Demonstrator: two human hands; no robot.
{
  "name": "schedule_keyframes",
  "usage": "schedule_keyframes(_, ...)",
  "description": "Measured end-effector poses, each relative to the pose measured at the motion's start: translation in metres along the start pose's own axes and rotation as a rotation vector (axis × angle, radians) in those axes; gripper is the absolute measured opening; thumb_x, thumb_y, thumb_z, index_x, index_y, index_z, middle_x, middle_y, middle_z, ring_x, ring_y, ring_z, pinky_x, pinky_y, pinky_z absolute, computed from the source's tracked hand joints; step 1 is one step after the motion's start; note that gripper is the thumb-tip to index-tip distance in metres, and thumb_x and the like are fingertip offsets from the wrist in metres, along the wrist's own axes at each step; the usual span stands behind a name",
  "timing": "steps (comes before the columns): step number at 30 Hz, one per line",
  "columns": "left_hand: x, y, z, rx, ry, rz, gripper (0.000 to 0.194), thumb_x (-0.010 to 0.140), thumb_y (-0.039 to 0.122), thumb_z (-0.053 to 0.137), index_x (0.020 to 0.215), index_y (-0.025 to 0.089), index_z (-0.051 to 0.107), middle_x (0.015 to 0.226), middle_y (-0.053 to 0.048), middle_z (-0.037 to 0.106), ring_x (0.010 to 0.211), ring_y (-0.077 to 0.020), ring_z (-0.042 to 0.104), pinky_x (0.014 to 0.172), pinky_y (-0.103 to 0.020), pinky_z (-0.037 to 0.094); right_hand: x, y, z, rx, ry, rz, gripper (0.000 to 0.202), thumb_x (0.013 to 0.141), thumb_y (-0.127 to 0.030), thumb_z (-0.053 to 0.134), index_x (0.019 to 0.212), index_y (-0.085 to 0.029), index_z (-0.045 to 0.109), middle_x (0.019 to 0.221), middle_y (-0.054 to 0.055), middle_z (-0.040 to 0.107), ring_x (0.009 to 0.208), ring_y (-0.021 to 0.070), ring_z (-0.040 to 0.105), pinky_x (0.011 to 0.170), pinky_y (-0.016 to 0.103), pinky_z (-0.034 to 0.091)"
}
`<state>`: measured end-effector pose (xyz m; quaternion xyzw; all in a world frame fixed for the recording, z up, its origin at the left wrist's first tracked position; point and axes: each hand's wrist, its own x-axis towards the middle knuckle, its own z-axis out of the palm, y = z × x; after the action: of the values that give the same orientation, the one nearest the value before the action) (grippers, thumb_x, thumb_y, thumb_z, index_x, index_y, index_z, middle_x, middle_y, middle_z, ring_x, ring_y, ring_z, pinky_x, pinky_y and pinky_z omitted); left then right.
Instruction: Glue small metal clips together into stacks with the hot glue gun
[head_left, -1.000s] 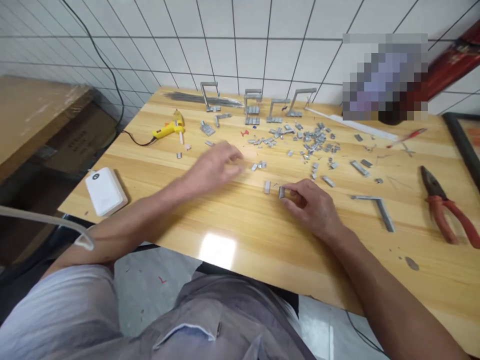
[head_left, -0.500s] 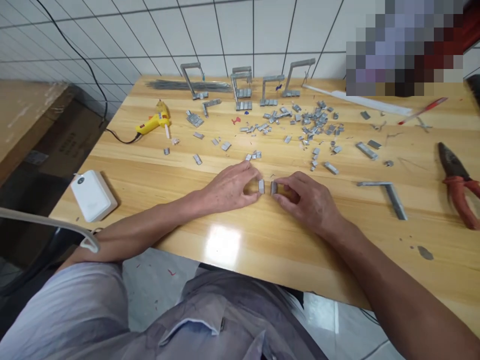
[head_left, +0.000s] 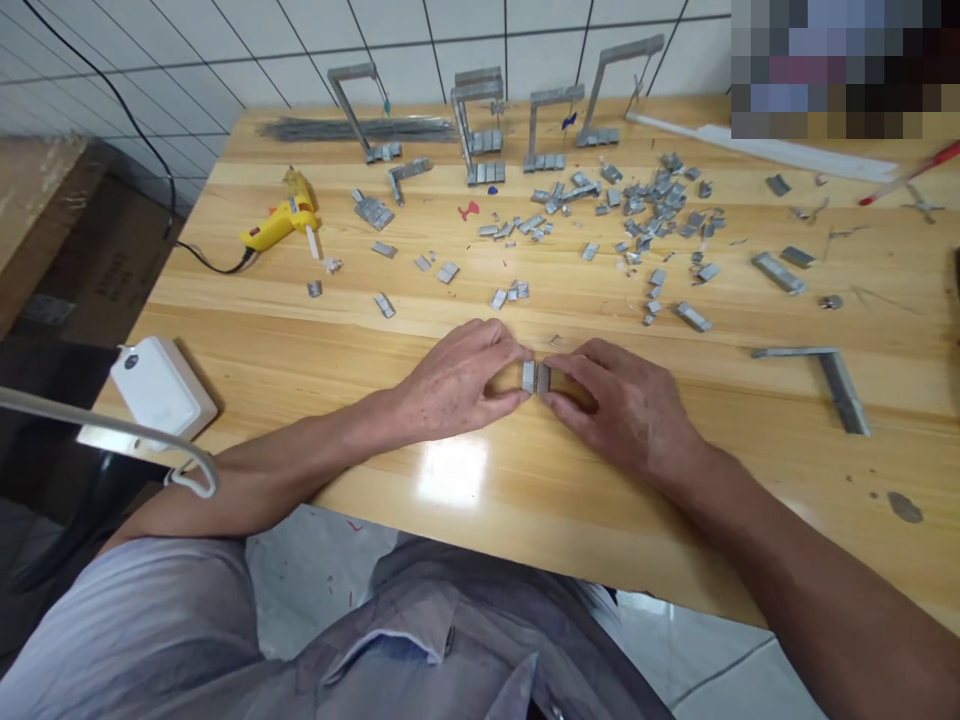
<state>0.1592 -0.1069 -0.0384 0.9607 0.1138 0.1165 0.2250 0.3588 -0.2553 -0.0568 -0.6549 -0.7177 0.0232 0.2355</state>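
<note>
Gray pieces (head_left: 529,377), pinched singly by your left hand (head_left: 469,385) and right hand (head_left: 626,405), look unjoined mid-frame; upper-center stands (head_left: 533,132) appear finished.

Bright light leaves white glare on the glossy yellow-brown wooden tabletop (head_left: 300,350). The bare left hand (head_left: 463,385) and bare right hand (head_left: 634,405) look fairly sharp; coarse pixel blocks mask the upper right; white wall tiles (head_left: 169,105) stretch at left.

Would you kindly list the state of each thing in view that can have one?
Left hand: pinching left piece
Right hand: pinching right piece
Glue gun: unheld, power unclear
White device: lying flat
Grey frames: standing upright
Grey rods: lying bunched
L-shaped strip: lying loose
Small grey pieces: scattered loose
</note>
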Motion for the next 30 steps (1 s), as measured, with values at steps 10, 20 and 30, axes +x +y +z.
schedule_keyframes(10,-0.0002,0.0008,-0.0008,-0.007,-0.014,0.020,0.026,0.098,0.027,0.066,0.121,0.017,0.068,0.108,-0.010,0.068,0.101,-0.0242,0.064,0.094,-0.039,0.053,0.0004,-0.0020,-0.0010,-0.007,-0.005,0.009,0.028,0.097,-0.031,0.065,0.121,-0.020,0.074,0.103,0.010,0.077,0.088,0.0256,0.072,0.068,0.034,0.049)
schedule_keyframes(20,0.0006,0.0021,-0.0015,-0.033,-0.030,-0.018,0.025,0.098,0.029,0.065,0.120,0.019,0.069,0.109,-0.010,0.067,0.101,-0.0239,0.063,0.093,-0.039,0.053,0.0004,-0.0028,-0.0028,0.033,-0.010,0.027,0.033,0.097,-0.035,0.065,0.125,-0.020,0.070,0.103,0.011,0.075,0.091,0.0276,0.072,0.071,0.036,0.053)
schedule_keyframes(30,0.0001,0.0019,0.0003,-0.031,-0.024,-0.019,0.026,0.097,0.026,0.066,0.121,0.017,0.070,0.108,-0.010,0.067,0.100,-0.0241,0.063,0.093,-0.039,0.053,0.0019,-0.0032,-0.0004,0.054,0.003,0.039,0.026,0.098,-0.031,0.064,0.120,-0.023,0.075,0.103,0.009,0.076,0.089,0.0249,0.073,0.070,0.034,0.052)
